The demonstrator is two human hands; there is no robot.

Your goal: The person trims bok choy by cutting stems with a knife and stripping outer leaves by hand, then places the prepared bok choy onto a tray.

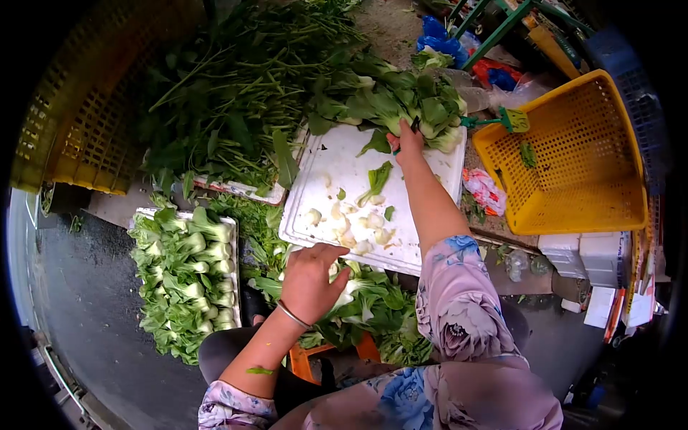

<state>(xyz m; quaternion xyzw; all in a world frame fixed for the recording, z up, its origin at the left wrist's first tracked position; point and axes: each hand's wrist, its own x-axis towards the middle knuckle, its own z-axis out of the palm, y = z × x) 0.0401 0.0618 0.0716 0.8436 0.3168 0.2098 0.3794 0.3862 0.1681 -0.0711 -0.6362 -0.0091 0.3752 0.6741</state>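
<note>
My right hand (408, 145) reaches to the far side of a white board (308, 175), its fingers closed about the base of a bok choy (390, 115) at the edge of a leafy heap. Its fingertips are partly hidden. Nearer my body, my left hand (312, 283) hovers by the board's front edge, thumb and fingers apart, holding nothing. Cut pale stem ends (349, 221) and a small green sprig (375, 183) lie on the board between the hands. Below the left hand is a pile of loose leaves (369, 297).
A white tray of bok choy in rows (190, 276) stands at left. Long-stemmed greens (236, 93) are heaped at the back left. An orange-yellow crate (573, 154) stands at right, with white boxes (602, 254) below it. Another yellow crate (89, 136) is at far left.
</note>
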